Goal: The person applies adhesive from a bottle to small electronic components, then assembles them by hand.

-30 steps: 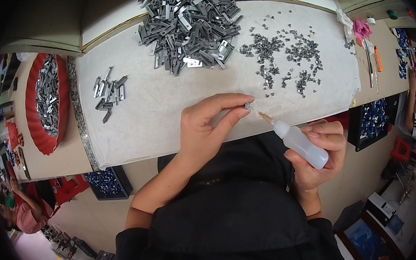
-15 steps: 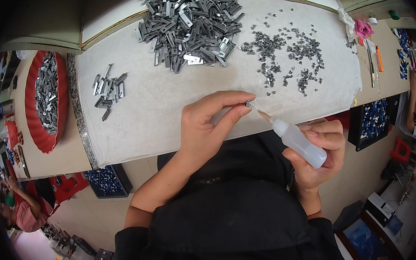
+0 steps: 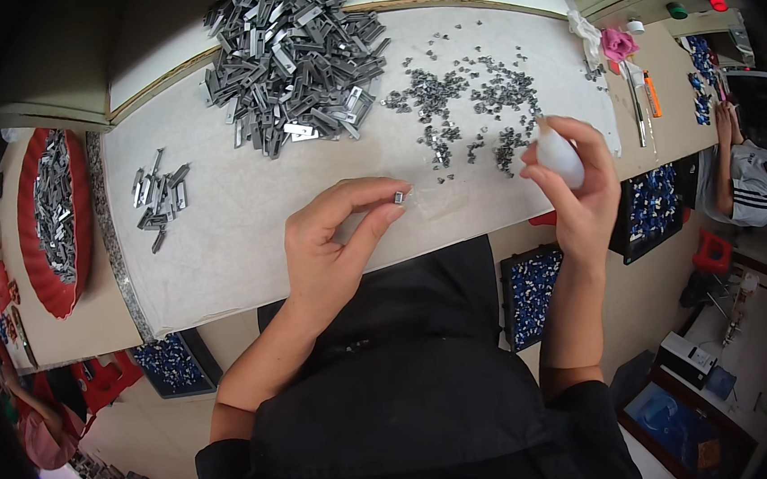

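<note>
Between the thumb and forefinger of my left hand (image 3: 334,239) is a small metal piece (image 3: 399,198), pinched at the fingertips above the near part of the white work surface (image 3: 222,243). My right hand (image 3: 584,179) grips a translucent white squeeze bottle (image 3: 560,155), its narrow tip pointing up and away from me. The bottle is beside the scattered small metal parts (image 3: 489,96), well apart from the left hand. A large heap of grey metal strips (image 3: 289,67) lies at the back, and a smaller group of strips (image 3: 162,198) lies to the left.
A red scalloped tray (image 3: 32,236) of metal pieces stands at far left. Trays of blue and white parts (image 3: 532,295) sit below the table edge. A pink object (image 3: 618,44) and an orange-handled tool (image 3: 652,94) lie at right. Another person (image 3: 748,175) sits at far right.
The bottle's tip has left the small metal piece. My right hand has carried the bottle up toward the scattered parts, while the left hand keeps its pinch. The whole view has shifted.
</note>
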The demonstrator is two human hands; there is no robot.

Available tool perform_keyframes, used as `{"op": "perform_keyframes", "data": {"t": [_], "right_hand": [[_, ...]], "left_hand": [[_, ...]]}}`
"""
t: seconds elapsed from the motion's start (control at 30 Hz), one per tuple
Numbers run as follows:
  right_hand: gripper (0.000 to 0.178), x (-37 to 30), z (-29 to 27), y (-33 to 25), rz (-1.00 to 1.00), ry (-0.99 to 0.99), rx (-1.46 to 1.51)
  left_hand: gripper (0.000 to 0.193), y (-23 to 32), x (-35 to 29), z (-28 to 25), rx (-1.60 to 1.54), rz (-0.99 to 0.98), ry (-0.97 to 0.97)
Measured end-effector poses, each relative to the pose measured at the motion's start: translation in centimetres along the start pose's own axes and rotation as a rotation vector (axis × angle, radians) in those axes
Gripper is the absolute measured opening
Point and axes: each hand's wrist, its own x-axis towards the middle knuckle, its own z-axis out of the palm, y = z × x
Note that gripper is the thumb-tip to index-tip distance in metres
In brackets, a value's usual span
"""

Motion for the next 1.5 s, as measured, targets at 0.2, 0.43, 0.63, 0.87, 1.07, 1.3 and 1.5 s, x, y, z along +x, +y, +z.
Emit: {"op": "perform_keyframes", "data": {"t": [0.2, 0.43, 0.63, 0.87, 1.07, 1.3, 1.5], "right_hand": [[0.017, 7.3, -0.4, 1.5, -0.194, -0.324, -0.483], [0.011, 11.2, 0.1, 1.2, -0.378, -0.622, -0.745], [0.012, 11.7, 0.2, 1.5, -0.429, -0.678, -0.772], [0.014, 11.5, 0.3, 1.7, -0.400, -0.646, -0.781], [0.016, 11.6, 0.3, 1.7, -0.363, -0.633, -0.764], [0.014, 11.9, 0.3, 1.9, -0.443, -0.663, -0.772], [0.013, 11.7, 0.4, 1.6, -0.411, -0.678, -0.805]], "left_hand": [[0.017, 0.0, 0.0, 0.0, 0.052, 0.018, -0.009], [0.016, 0.2, 0.2, 0.3, 0.104, 0.014, 0.001], [0.016, 0.3, 0.2, 0.3, 0.122, -0.002, 0.006], [0.016, 0.3, 0.3, 0.3, 0.144, 0.021, 0.009], [0.016, 0.4, 0.2, 0.3, 0.155, 0.014, 0.009], [0.016, 0.3, 0.3, 0.4, 0.133, 0.021, 0.006], [0.016, 0.4, 0.3, 0.3, 0.132, 0.015, 0.007]]}}
